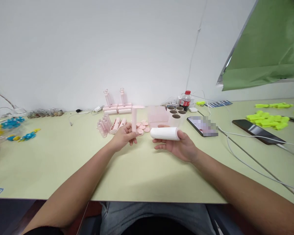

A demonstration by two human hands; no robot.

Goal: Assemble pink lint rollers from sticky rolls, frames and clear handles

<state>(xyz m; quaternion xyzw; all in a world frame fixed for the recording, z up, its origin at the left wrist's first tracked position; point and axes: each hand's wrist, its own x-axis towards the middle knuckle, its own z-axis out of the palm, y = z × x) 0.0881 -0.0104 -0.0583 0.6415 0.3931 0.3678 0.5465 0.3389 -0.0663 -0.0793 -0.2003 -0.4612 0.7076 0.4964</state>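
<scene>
Two hands: the left hand [123, 136] and the right hand [182, 148] are over the pale green table [63, 166], apart from each other, each closed around one thing.
Pink piece [134, 121]: gripped between the left thumb and fingers, upright, a flat part across its top; blurred.
White roll [164, 133]: lying nearly level in the right hand, thumb at its right end, fingers beneath and behind, its other end facing the left hand.
Pink discs [143, 126]: a loose heap just beyond and between the two hands.
Pink tubes [115, 125]: just beyond the left hand, translucent pink pieces [103, 128] to their left.
Translucent pink box [158, 115]: beyond the right hand, toward the gap.
Brown-cored rolls [175, 122]: a standing cluster beyond the right hand, a red-capped bottle [185, 101] behind them.
Phone [198, 126]: right of the right hand; a darker phone [256, 130] lies farther right, beside yellow-green pieces [267, 120].
</scene>
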